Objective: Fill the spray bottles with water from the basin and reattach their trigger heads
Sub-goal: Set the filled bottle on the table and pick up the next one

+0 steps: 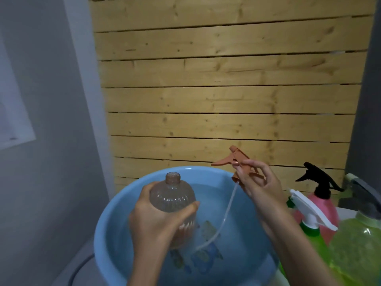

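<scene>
Wood wall: a big wall of pale planks [226, 79] stands right behind the basin
Grey wall: a plain grey wall [53, 162] is on the left, with a white paper [14, 112] on it
Basin: the round blue basin [111, 219] sits low in the middle, with water [237, 234] in it and coloured pictures [206, 256] on its bottom
Big green bottle: a fat green bottle [358, 248] with a grey top [365, 195] is at the far right, beside the basin
Left hand: the left hand [152, 223] wraps its fingers and thumb round the clear bottle and hides its lower side
Right hand: the right hand [261, 182] pinches the orange trigger head with its fingertips, up over the far right edge of the basin; its arm blocks part of the small green bottle
Clear bottle: the clear bottle [172, 196] with ridges is held over the basin, neck up and open, with no head on it
Pink bottle: a pink bottle [327, 205] with a black trigger head [317, 176] stands to the right of the basin
Small green bottle: a green bottle [311, 234] with a white trigger head [309, 207] is just in front of the pink one
Orange trigger head: the orange trigger head [239, 157] is off its bottle, apart from the open neck
Tube: a thin clear tube [225, 213] hangs from the head and bends down into the basin
</scene>
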Tool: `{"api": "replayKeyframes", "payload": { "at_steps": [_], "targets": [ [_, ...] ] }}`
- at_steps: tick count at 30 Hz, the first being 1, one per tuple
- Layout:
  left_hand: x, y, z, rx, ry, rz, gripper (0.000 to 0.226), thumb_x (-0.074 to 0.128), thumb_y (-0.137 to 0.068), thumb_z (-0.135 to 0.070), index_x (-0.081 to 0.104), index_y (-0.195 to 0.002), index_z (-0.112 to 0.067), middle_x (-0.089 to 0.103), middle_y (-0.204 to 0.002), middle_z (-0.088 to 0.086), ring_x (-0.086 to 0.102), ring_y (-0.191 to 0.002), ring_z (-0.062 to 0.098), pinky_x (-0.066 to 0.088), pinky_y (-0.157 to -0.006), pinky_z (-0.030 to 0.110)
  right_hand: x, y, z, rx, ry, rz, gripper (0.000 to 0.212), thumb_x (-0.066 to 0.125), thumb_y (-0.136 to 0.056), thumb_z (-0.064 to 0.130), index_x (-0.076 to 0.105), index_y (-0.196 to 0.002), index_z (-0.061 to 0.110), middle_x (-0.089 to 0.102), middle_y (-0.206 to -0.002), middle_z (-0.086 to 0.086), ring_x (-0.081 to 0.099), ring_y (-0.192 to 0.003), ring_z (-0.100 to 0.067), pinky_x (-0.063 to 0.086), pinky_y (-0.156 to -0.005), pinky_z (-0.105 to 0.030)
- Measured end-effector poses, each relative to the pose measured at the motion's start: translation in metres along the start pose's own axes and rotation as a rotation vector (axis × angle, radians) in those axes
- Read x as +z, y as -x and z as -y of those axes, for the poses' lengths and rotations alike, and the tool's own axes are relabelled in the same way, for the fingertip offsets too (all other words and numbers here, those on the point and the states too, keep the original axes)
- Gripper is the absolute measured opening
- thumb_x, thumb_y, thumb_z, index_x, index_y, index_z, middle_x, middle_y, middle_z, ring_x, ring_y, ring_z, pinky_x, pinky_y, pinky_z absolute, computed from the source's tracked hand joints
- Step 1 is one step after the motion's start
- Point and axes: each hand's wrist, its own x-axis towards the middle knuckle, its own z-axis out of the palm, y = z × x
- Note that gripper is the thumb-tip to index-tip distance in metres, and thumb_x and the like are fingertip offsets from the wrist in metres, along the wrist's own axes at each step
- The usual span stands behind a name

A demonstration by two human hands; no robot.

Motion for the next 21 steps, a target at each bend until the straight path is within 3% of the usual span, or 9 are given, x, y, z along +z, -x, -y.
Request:
{"api": "replayKeyframes", "payload": {
  "at_steps": [5, 9, 13, 18, 21],
  "targets": [
    [-0.001, 0.004, 0.001, 0.012, -0.039, 0.031, 0.068, 0.093, -0.032, -0.043, 0.06, -0.092, -0.035, 0.059, -0.076, -0.023, 0.06, -0.08, 0.014, 0.041, -0.071, 0.023, 0.003, 0.0, 0.003, -0.153, 0.061, 0.015, 0.019, 0.066, -0.086, 0.005, 0.064, -0.101, 0.017, 0.069, -0.098, 0.001, 0.067, -0.08, 0.004, 0.055, -0.077, -0.015],
    [0.0, 0.009, 0.0, 0.021, -0.056, 0.054, 0.069, 0.093, -0.032, -0.043, 0.06, -0.092, -0.035, 0.06, -0.078, -0.023, 0.058, -0.08, 0.012, 0.039, -0.071, 0.022, 0.004, 0.001, 0.005, -0.387, 0.164, -0.087, 0.024, 0.065, -0.085, -0.001, 0.062, -0.097, 0.02, 0.067, -0.095, 0.006, 0.066, -0.089, -0.007, 0.052, -0.09, -0.026],
    [0.0, 0.011, 0.0, 0.016, -0.088, 0.064, 0.076, 0.093, -0.032, -0.045, 0.061, -0.099, -0.032, 0.065, -0.086, -0.014, 0.061, -0.088, 0.016, 0.044, -0.075, 0.024, 0.007, 0.008, 0.009, -0.63, 0.259, -0.136, 0.023, 0.064, -0.084, -0.005, 0.058, -0.091, 0.016, 0.063, -0.092, 0.0, 0.06, -0.092, -0.014, 0.045, -0.078, -0.009],
    [0.0, 0.012, -0.001, -0.002, -0.13, 0.064, 0.077, 0.093, -0.033, -0.045, 0.06, -0.101, -0.033, 0.061, -0.086, -0.013, 0.056, -0.086, 0.017, 0.039, -0.075, 0.023, 0.012, 0.013, 0.005, -0.828, 0.37, -0.048, 0.027, 0.062, -0.075, -0.02, 0.059, -0.076, 0.007, 0.061, -0.089, 0.004, 0.059, -0.088, -0.014, 0.049, -0.077, -0.03],
    [0.0, 0.011, -0.001, -0.004, -0.143, 0.053, 0.077, 0.093, -0.033, -0.046, 0.06, -0.101, -0.032, 0.06, -0.085, -0.013, 0.05, -0.08, 0.015, 0.038, -0.073, 0.022, 0.016, 0.017, 0.007, -0.768, 0.26, 0.045, 0.03, 0.065, -0.076, -0.019, 0.056, -0.068, 0.008, 0.063, -0.093, 0.012, 0.063, -0.089, -0.012, 0.048, -0.077, -0.022]
  ]
}}
